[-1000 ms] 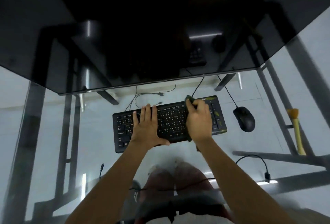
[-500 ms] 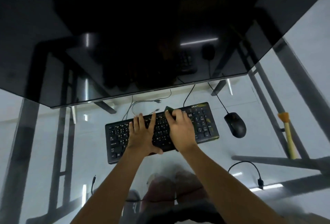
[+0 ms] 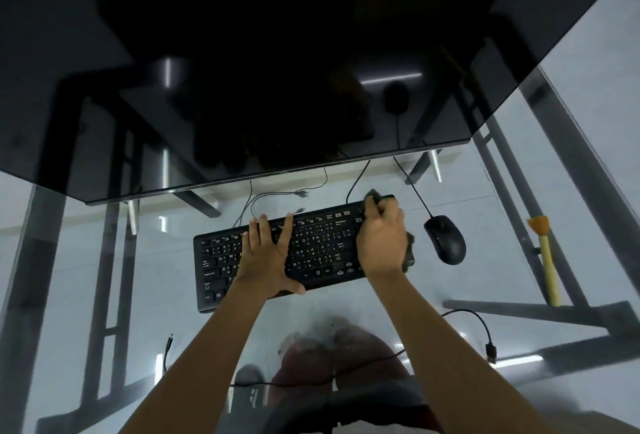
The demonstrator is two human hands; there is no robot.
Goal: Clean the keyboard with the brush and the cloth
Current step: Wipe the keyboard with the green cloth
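A black keyboard (image 3: 311, 250) lies on the glass desk in front of me. My left hand (image 3: 266, 253) rests flat on its left-centre keys, fingers spread, thumb at the front edge. My right hand (image 3: 382, 238) presses a dark cloth (image 3: 410, 246) onto the keyboard's right end; the cloth shows at the fingertips and beside the palm, the rest is hidden under the hand. The brush (image 3: 547, 257), with a yellow handle and orange bristles, lies on the desk far right, apart from both hands.
A black mouse (image 3: 445, 239) sits just right of the keyboard, its cable running back. A large dark monitor (image 3: 277, 70) overhangs the desk's rear. Loose cables (image 3: 478, 326) lie on the glass desk (image 3: 104, 277), whose metal frame shows through.
My right hand with the cloth has slid from the keyboard's middle to its right end. The left hand stays pressed on the left-centre keys. The camera has tilted slightly.
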